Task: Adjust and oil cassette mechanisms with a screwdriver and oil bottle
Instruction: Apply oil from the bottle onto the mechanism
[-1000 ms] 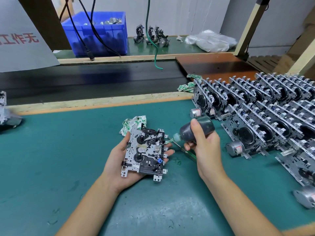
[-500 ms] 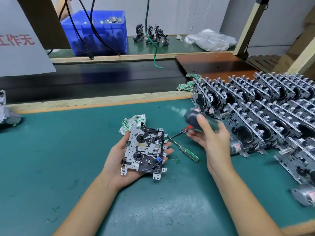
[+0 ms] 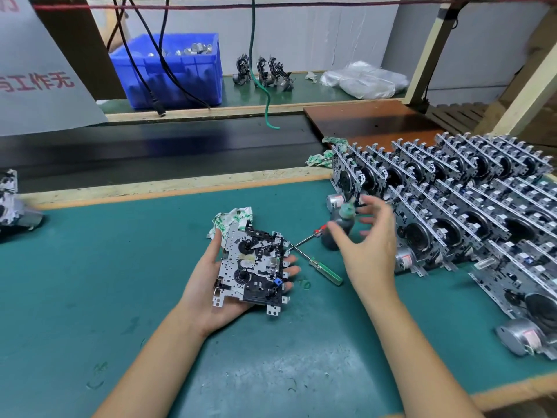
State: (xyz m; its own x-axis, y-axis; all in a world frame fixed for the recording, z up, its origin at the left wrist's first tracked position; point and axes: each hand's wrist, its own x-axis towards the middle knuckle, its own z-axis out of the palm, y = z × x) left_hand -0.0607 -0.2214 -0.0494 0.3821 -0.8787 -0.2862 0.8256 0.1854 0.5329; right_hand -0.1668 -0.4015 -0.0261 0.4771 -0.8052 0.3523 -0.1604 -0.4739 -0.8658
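My left hand [image 3: 211, 285] holds a cassette mechanism [image 3: 253, 268] flat in its palm, thumb curled on the left edge and fingertips showing at the right edge. The dark oil bottle [image 3: 339, 229] with a green cap stands upright on the green mat, just beyond my right hand [image 3: 366, 242]. That hand is blurred, its fingers spread and apart from the bottle. A screwdriver with a green handle [image 3: 319, 267] lies on the mat between my hands, tip toward the mechanism. A second tool with a red handle [image 3: 313, 235] lies behind it.
Rows of several cassette mechanisms [image 3: 458, 212] stand stacked on the right of the green mat [image 3: 120, 267]. A crumpled cloth [image 3: 232, 220] lies behind the held mechanism. A black conveyor belt [image 3: 150, 152] runs beyond the mat. A blue bin [image 3: 174, 70] sits at the back.
My right hand carried the oil bottle away from the mechanism, stood it on the mat and let go. My left hand kept the mechanism still.
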